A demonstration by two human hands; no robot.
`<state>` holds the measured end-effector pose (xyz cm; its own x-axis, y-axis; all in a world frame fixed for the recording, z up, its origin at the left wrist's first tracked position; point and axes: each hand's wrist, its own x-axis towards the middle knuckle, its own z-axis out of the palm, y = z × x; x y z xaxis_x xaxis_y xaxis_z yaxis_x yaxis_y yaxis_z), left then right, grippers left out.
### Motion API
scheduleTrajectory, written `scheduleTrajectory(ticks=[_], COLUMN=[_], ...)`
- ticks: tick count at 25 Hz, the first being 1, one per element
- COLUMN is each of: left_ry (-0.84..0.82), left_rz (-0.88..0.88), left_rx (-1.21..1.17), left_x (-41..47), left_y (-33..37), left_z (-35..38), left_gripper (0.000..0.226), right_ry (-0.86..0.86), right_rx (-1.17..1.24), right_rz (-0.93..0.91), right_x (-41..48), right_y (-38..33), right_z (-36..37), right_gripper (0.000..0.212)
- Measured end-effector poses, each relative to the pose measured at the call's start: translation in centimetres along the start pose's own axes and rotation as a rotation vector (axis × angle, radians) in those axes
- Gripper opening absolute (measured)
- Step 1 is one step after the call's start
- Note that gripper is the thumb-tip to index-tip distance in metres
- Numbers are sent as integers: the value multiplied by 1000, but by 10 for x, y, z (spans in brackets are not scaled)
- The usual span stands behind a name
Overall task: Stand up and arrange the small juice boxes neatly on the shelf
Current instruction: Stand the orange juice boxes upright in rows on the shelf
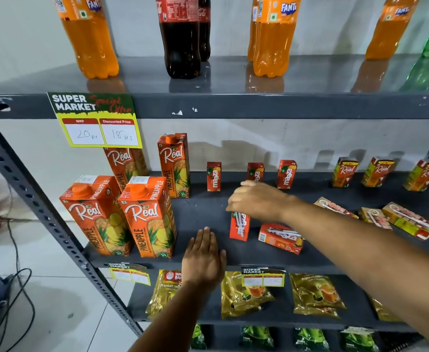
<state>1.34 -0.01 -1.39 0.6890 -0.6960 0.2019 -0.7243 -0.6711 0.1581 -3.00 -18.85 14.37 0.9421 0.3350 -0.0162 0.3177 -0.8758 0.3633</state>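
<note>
My left hand [204, 260] lies flat and empty at the shelf [203, 212] edge, lower centre. Mid-frame, my right hand [256, 199] pinches a small juice box [239, 228] upright; I could knock the fallen box [280, 237] just beside it.

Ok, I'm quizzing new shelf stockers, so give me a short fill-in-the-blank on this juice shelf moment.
1. The right hand grips the top of a small red ____ box.
2. Beside it, another red box lies ____ on the shelf.
3. The left hand rests ____ on the shelf's front edge.
4. The tall cartons say ____.

Missing: Maaza; flat; open; pineapple
</note>
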Motion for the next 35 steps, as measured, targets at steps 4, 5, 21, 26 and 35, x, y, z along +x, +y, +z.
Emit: scheduleTrajectory(ticks=[4,5,21,26,35], left_ry=[-2,-6,1,13,26], left_rz=[-5,-5,-6,-4,-4], left_rx=[5,8,20,21,16], left_x=[1,1,0,0,-1], left_y=[0,0,0,0,-1], left_z=[0,0,1,2,2], left_gripper=[63,63,64,64,63], right_ry=[-23,-30,-135,-217,-70], right_rx=[-106,-114,50,311,671], right_rz=[-99,-96,18,472,724], right_x=[10,11,16,28,0], right_y=[-5,-4,5,-6,7], right_z=[-6,-8,-13,-7,-6], right_gripper=[37,37,55,73,93])
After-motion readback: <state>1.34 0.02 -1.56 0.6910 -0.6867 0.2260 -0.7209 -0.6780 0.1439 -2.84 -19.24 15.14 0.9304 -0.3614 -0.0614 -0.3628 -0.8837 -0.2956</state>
